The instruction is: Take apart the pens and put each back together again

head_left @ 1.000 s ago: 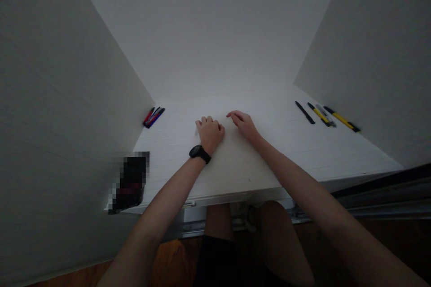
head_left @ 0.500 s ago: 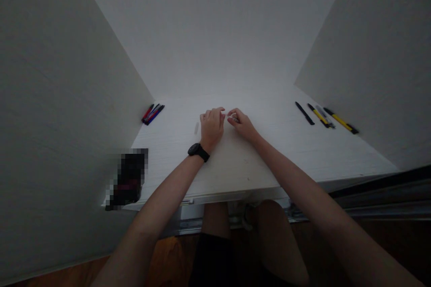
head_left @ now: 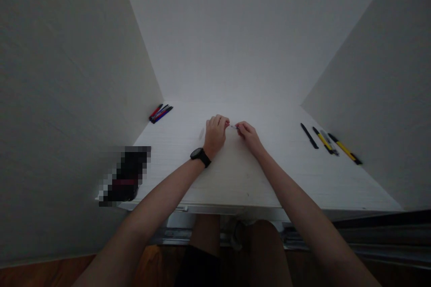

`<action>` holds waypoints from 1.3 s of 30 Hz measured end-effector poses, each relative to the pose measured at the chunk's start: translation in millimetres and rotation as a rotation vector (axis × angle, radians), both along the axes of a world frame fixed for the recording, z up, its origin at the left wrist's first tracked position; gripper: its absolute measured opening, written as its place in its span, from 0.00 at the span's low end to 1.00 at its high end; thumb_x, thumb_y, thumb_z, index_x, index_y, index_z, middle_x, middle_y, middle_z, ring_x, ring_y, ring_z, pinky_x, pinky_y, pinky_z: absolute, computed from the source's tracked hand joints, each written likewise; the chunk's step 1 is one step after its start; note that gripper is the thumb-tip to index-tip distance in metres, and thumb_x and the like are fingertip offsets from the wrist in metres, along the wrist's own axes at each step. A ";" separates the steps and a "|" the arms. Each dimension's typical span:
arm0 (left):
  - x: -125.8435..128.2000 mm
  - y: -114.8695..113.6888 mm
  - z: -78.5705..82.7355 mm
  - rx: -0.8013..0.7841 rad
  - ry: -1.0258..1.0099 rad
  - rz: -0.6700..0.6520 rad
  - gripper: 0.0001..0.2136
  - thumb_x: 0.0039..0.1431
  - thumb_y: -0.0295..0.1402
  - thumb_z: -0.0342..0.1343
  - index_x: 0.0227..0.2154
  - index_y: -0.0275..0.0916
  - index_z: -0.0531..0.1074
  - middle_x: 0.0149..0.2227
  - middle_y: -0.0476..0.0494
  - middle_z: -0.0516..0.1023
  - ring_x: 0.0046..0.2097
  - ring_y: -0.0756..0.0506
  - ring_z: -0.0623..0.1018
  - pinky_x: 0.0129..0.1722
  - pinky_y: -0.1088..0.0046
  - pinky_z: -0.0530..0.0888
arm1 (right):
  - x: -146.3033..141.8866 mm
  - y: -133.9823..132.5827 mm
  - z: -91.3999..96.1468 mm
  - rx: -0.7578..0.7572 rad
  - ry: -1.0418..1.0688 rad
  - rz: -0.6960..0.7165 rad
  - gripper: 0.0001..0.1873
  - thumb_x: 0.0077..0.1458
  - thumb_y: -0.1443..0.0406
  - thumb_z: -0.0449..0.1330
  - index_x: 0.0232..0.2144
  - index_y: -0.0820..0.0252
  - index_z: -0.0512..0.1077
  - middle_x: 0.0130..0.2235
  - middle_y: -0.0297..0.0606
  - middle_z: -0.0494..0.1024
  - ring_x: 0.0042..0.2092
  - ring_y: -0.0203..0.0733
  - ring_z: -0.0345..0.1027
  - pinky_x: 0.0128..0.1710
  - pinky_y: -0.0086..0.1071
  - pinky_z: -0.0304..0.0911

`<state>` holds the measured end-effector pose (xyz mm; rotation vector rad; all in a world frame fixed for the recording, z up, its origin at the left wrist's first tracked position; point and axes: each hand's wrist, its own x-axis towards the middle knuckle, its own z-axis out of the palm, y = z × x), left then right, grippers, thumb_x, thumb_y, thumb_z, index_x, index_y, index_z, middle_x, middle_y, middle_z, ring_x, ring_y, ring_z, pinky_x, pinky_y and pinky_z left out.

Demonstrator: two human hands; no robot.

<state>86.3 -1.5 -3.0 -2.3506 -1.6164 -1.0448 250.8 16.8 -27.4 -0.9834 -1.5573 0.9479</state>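
Observation:
My left hand (head_left: 214,133), with a black watch on its wrist, and my right hand (head_left: 246,134) meet over the middle of the white desk (head_left: 235,175). Both are closed in a pinch on one small thin pale item (head_left: 233,126) held between their fingertips; it is too small to name. A small pale piece (head_left: 201,133) lies on the desk just left of my left hand.
Red, blue and black pens (head_left: 160,113) lie at the far left by the wall. Black and yellow pens (head_left: 328,142) lie in a row at the right. A blurred dark object (head_left: 125,175) sits at the desk's near-left corner. White walls enclose three sides.
Both hands rose off the desk and came together, pinching a small item between them. A pale piece now shows on the desk left of my left hand. The view shifted.

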 end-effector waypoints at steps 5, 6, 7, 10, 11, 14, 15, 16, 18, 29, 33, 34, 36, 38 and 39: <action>-1.8 1.3 0.8 -0.013 0.000 0.000 0.10 0.71 0.34 0.43 0.42 0.42 0.70 0.44 0.41 0.74 0.47 0.42 0.70 0.46 0.63 0.63 | 1.8 3.2 -3.2 -0.033 0.041 0.004 0.21 0.55 0.46 0.56 0.33 0.57 0.69 0.21 0.28 0.63 0.24 0.35 0.53 0.26 0.31 0.49; -2.1 1.8 0.6 -0.017 0.003 0.004 0.10 0.70 0.35 0.44 0.41 0.42 0.71 0.43 0.41 0.75 0.46 0.42 0.71 0.46 0.63 0.63 | 2.2 3.7 -3.4 -0.030 0.041 -0.008 0.21 0.54 0.46 0.57 0.33 0.57 0.68 0.21 0.28 0.64 0.24 0.35 0.53 0.26 0.31 0.50; -2.3 2.3 0.3 -0.021 0.003 0.010 0.10 0.70 0.36 0.44 0.40 0.42 0.71 0.42 0.41 0.75 0.45 0.42 0.71 0.45 0.63 0.63 | 2.5 4.0 -3.5 -0.026 0.042 -0.025 0.21 0.54 0.46 0.57 0.33 0.57 0.68 0.21 0.28 0.65 0.23 0.35 0.54 0.26 0.31 0.50; -2.6 4.0 -1.5 -0.021 -0.012 0.019 0.11 0.70 0.37 0.44 0.38 0.41 0.70 0.40 0.42 0.76 0.44 0.42 0.72 0.44 0.64 0.62 | 3.1 3.8 -3.3 0.008 0.052 -0.083 0.19 0.55 0.48 0.57 0.34 0.56 0.67 0.21 0.27 0.64 0.24 0.35 0.55 0.26 0.31 0.51; -2.5 4.6 -2.2 -0.018 -0.018 0.020 0.11 0.70 0.37 0.45 0.38 0.41 0.70 0.39 0.42 0.77 0.43 0.42 0.72 0.44 0.64 0.62 | 3.1 3.5 -3.3 0.022 0.058 -0.094 0.17 0.55 0.49 0.57 0.34 0.56 0.66 0.21 0.26 0.64 0.24 0.35 0.55 0.26 0.31 0.51; -2.1 5.8 -4.2 -0.020 -0.021 0.035 0.11 0.71 0.36 0.44 0.36 0.40 0.69 0.38 0.43 0.77 0.42 0.43 0.73 0.44 0.64 0.62 | 2.7 3.3 -3.7 0.047 0.082 -0.095 0.15 0.55 0.52 0.57 0.34 0.56 0.65 0.21 0.25 0.63 0.24 0.34 0.55 0.26 0.30 0.50; -2.0 6.2 -4.6 -0.024 -0.016 0.040 0.11 0.71 0.35 0.44 0.35 0.40 0.69 0.37 0.43 0.77 0.41 0.43 0.73 0.44 0.64 0.62 | 2.6 3.5 -3.8 0.052 0.090 -0.093 0.14 0.55 0.52 0.57 0.34 0.56 0.65 0.20 0.25 0.63 0.23 0.34 0.54 0.26 0.30 0.50; -1.9 6.5 -4.9 -0.029 -0.009 0.047 0.12 0.71 0.35 0.43 0.35 0.40 0.69 0.36 0.43 0.77 0.41 0.43 0.73 0.43 0.64 0.62 | 2.5 3.8 -3.8 0.055 0.095 -0.093 0.14 0.55 0.53 0.58 0.34 0.56 0.65 0.20 0.25 0.63 0.23 0.34 0.54 0.26 0.30 0.50; -1.8 7.2 -5.2 -0.041 0.004 0.057 0.12 0.71 0.35 0.42 0.34 0.40 0.69 0.35 0.43 0.77 0.39 0.42 0.73 0.43 0.64 0.62 | 3.1 4.2 -3.3 0.056 0.101 -0.101 0.14 0.55 0.53 0.58 0.34 0.56 0.65 0.21 0.26 0.64 0.24 0.34 0.55 0.26 0.30 0.52; -0.5 6.6 -5.8 -0.142 -0.008 -0.154 0.10 0.68 0.41 0.50 0.42 0.42 0.71 0.41 0.44 0.80 0.42 0.44 0.76 0.49 0.65 0.63 | 4.8 4.3 -10.3 -0.098 0.295 -0.131 0.25 0.49 0.45 0.62 0.37 0.59 0.73 0.24 0.29 0.68 0.28 0.36 0.63 0.32 0.32 0.60; 1.0 6.7 -5.4 -0.170 0.034 -0.196 0.11 0.68 0.42 0.51 0.46 0.43 0.70 0.41 0.45 0.81 0.43 0.44 0.77 0.49 0.65 0.63 | 6.2 6.8 -10.8 -0.102 0.294 -0.155 0.24 0.50 0.44 0.60 0.34 0.58 0.70 0.25 0.32 0.71 0.28 0.37 0.66 0.32 0.33 0.62; 0.9 7.2 -5.6 -0.159 0.029 -0.173 0.11 0.69 0.41 0.49 0.48 0.43 0.70 0.42 0.45 0.81 0.44 0.44 0.77 0.49 0.64 0.62 | 7.2 7.1 -10.1 -0.087 0.262 -0.180 0.23 0.51 0.44 0.59 0.34 0.58 0.70 0.25 0.32 0.71 0.27 0.37 0.66 0.31 0.33 0.62; 0.1 8.3 -6.3 -0.133 -0.002 -0.088 0.13 0.71 0.39 0.44 0.50 0.42 0.68 0.42 0.43 0.81 0.45 0.44 0.77 0.49 0.64 0.62 | 8.9 7.1 -8.6 -0.034 0.163 -0.261 0.22 0.54 0.46 0.57 0.36 0.59 0.71 0.23 0.31 0.69 0.26 0.37 0.64 0.30 0.32 0.61; -1.1 9.1 -6.7 -0.115 -0.024 -0.006 0.15 0.72 0.38 0.39 0.50 0.41 0.68 0.42 0.42 0.81 0.46 0.43 0.77 0.48 0.63 0.62 | 9.9 5.8 -7.2 0.035 0.062 -0.344 0.21 0.58 0.49 0.54 0.38 0.60 0.73 0.22 0.30 0.68 0.25 0.37 0.62 0.30 0.32 0.60; -1.6 9.2 -6.6 -0.109 -0.024 0.020 0.15 0.72 0.38 0.38 0.49 0.41 0.68 0.42 0.42 0.81 0.45 0.43 0.77 0.48 0.63 0.61 | 10.0 4.7 -6.6 0.070 0.021 -0.375 0.20 0.59 0.51 0.53 0.40 0.60 0.73 0.22 0.30 0.67 0.25 0.37 0.62 0.30 0.32 0.59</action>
